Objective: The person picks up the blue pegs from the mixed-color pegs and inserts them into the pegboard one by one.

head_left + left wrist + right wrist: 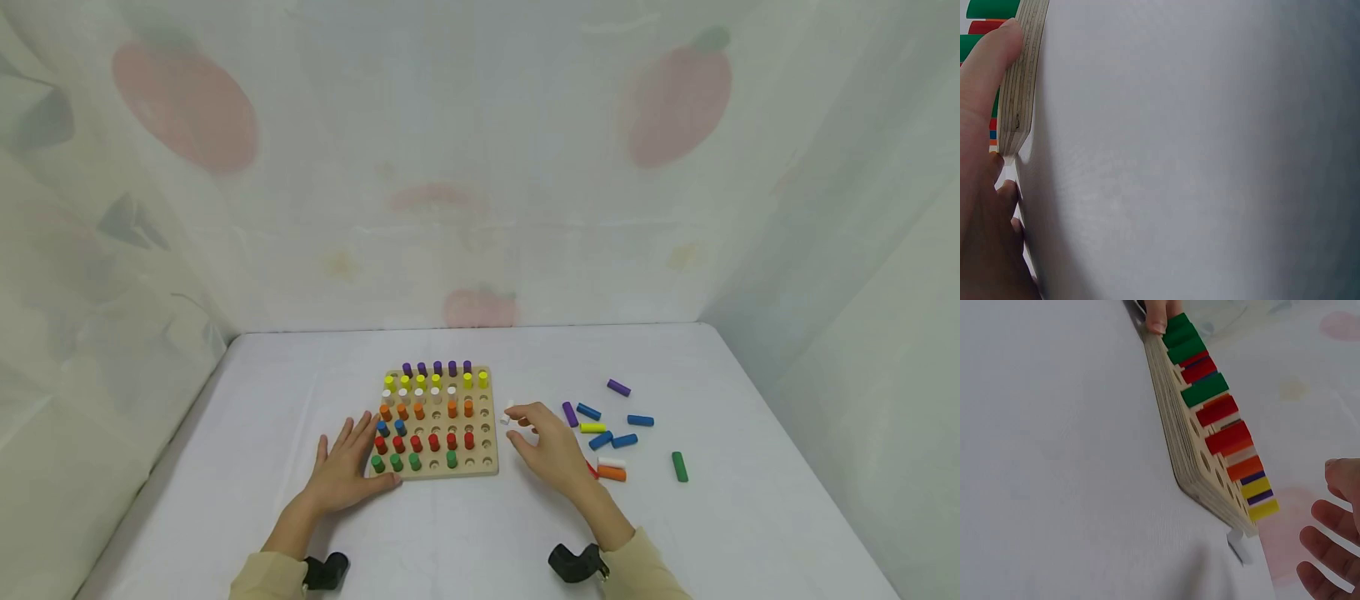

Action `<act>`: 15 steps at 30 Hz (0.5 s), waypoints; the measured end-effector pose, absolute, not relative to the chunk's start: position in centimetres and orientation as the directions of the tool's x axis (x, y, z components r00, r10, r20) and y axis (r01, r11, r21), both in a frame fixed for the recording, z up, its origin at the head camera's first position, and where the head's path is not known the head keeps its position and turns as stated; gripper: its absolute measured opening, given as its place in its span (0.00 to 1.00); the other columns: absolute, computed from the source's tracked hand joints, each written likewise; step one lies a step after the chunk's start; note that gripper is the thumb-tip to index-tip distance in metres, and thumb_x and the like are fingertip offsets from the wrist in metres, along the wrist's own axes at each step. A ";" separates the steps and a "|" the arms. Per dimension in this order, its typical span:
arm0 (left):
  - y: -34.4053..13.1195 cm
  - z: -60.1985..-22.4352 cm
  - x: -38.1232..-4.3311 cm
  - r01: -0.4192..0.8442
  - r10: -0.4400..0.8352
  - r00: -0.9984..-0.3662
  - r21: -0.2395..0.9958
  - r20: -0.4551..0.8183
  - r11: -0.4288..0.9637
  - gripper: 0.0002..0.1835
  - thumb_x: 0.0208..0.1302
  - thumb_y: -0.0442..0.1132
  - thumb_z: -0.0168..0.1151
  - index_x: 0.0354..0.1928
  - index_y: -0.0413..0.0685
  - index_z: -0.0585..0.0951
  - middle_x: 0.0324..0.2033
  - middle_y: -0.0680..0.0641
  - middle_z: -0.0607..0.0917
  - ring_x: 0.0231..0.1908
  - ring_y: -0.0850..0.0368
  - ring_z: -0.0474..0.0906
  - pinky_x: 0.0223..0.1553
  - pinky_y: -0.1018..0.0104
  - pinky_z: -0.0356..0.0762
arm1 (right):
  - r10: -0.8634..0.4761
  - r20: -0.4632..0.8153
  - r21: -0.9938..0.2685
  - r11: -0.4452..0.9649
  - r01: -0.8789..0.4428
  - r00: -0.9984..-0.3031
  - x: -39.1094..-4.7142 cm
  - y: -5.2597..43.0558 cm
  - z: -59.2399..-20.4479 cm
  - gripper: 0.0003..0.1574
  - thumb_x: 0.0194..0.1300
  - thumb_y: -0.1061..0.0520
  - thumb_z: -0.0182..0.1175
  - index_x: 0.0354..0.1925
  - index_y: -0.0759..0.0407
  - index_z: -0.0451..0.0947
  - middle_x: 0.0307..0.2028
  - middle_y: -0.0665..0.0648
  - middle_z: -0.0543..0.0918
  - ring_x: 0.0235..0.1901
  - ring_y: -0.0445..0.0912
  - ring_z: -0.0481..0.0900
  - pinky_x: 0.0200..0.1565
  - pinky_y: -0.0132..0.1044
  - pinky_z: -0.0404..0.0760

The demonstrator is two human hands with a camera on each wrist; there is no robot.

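The pegboard (442,456) lies on the surface (480,542), a little nearer its left edge than its right; the surface's near edge is cut off. The left hand (341,471) has its fingers spread along the board, thumb on its near left corner. The right hand (551,450) has thumb and fingers apart beside a white peg (505,418) (pale on pale, so contact is hard to tell). Toward the surface's right edge, the wrist partly hides a red peg (592,470).
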State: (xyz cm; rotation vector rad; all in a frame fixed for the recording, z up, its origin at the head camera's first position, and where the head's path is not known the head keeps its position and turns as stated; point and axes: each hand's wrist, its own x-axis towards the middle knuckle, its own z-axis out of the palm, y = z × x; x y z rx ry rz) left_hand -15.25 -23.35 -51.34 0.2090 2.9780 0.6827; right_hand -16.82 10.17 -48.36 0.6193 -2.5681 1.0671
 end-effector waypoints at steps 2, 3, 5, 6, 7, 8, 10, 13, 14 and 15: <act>-23.4 -51.3 -15.3 0.117 0.151 -0.988 0.436 -0.044 0.892 0.58 0.41 0.72 0.61 0.71 0.49 0.54 0.70 0.42 0.53 0.69 0.36 0.42 0.61 0.31 0.27 | -0.268 0.401 -0.594 0.652 -0.471 -0.876 -16.8 10.8 -48.6 0.21 0.56 0.56 0.66 0.49 0.50 0.76 0.43 0.47 0.80 0.41 0.38 0.78 0.41 0.32 0.80; -23.4 -51.3 -15.2 0.117 0.151 -0.988 0.437 -0.043 0.892 0.58 0.41 0.72 0.61 0.71 0.49 0.54 0.70 0.42 0.53 0.69 0.36 0.42 0.61 0.31 0.27 | -0.266 0.389 -0.596 0.658 -0.460 -0.882 -16.7 11.1 -48.7 0.21 0.56 0.56 0.66 0.50 0.50 0.75 0.43 0.46 0.80 0.41 0.37 0.77 0.41 0.32 0.80; -23.3 -51.3 -15.2 0.118 0.152 -0.988 0.438 -0.042 0.891 0.58 0.41 0.72 0.62 0.71 0.49 0.54 0.70 0.42 0.53 0.69 0.36 0.42 0.61 0.31 0.27 | -0.266 0.363 -0.596 0.670 -0.442 -0.893 -16.6 11.7 -48.9 0.21 0.56 0.55 0.66 0.50 0.49 0.75 0.43 0.46 0.80 0.42 0.37 0.77 0.42 0.32 0.80; -23.3 -51.3 -15.2 0.118 0.152 -0.988 0.439 -0.042 0.891 0.58 0.41 0.72 0.62 0.71 0.49 0.54 0.70 0.42 0.54 0.69 0.36 0.42 0.61 0.31 0.27 | -0.269 0.350 -0.597 0.675 -0.434 -0.898 -16.6 12.0 -48.9 0.21 0.56 0.55 0.65 0.50 0.48 0.75 0.44 0.46 0.80 0.43 0.37 0.77 0.43 0.32 0.80; -23.3 -51.3 -15.2 0.119 0.152 -0.988 0.440 -0.042 0.890 0.58 0.41 0.72 0.62 0.71 0.49 0.54 0.70 0.42 0.54 0.69 0.36 0.42 0.61 0.31 0.27 | -0.272 0.341 -0.597 0.677 -0.431 -0.900 -16.5 12.3 -49.0 0.21 0.56 0.55 0.65 0.50 0.48 0.75 0.44 0.46 0.80 0.43 0.37 0.77 0.43 0.33 0.80; -23.3 -51.3 -15.2 0.119 0.152 -0.987 0.442 -0.041 0.889 0.58 0.41 0.72 0.62 0.71 0.49 0.54 0.70 0.42 0.54 0.69 0.36 0.42 0.61 0.31 0.26 | -0.278 0.333 -0.595 0.679 -0.430 -0.901 -16.5 12.6 -49.0 0.21 0.56 0.55 0.65 0.50 0.49 0.75 0.44 0.46 0.80 0.43 0.38 0.77 0.44 0.33 0.80; -23.3 -51.3 -15.2 0.120 0.153 -0.987 0.442 -0.040 0.889 0.58 0.41 0.72 0.62 0.71 0.49 0.54 0.70 0.42 0.54 0.69 0.36 0.41 0.61 0.31 0.26 | -0.288 0.314 -0.585 0.692 -0.423 -0.905 -16.4 13.2 -49.1 0.22 0.56 0.54 0.65 0.50 0.49 0.75 0.45 0.46 0.80 0.44 0.38 0.76 0.44 0.34 0.79; -23.3 -51.3 -15.2 0.120 0.153 -0.987 0.442 -0.040 0.889 0.58 0.41 0.72 0.61 0.71 0.49 0.54 0.70 0.42 0.53 0.69 0.36 0.41 0.61 0.31 0.26 | -0.307 0.290 -0.559 0.715 -0.421 -0.906 -16.4 14.1 -49.1 0.23 0.56 0.54 0.65 0.51 0.49 0.75 0.45 0.46 0.80 0.44 0.39 0.76 0.45 0.35 0.79; -23.3 -51.3 -15.2 0.120 0.153 -0.987 0.443 -0.041 0.889 0.58 0.41 0.72 0.61 0.71 0.49 0.54 0.70 0.42 0.53 0.69 0.36 0.41 0.61 0.31 0.26 | -0.313 0.278 -0.550 0.724 -0.417 -0.908 -16.4 14.3 -49.2 0.23 0.56 0.54 0.65 0.51 0.50 0.75 0.45 0.46 0.80 0.45 0.39 0.76 0.45 0.35 0.79; -23.3 -51.3 -15.2 0.119 0.153 -0.987 0.443 -0.042 0.889 0.58 0.41 0.72 0.61 0.71 0.49 0.54 0.70 0.42 0.53 0.69 0.36 0.41 0.61 0.31 0.26 | -0.316 0.268 -0.542 0.732 -0.413 -0.910 -16.4 14.6 -49.2 0.23 0.56 0.53 0.65 0.51 0.50 0.75 0.45 0.46 0.80 0.45 0.39 0.76 0.45 0.34 0.79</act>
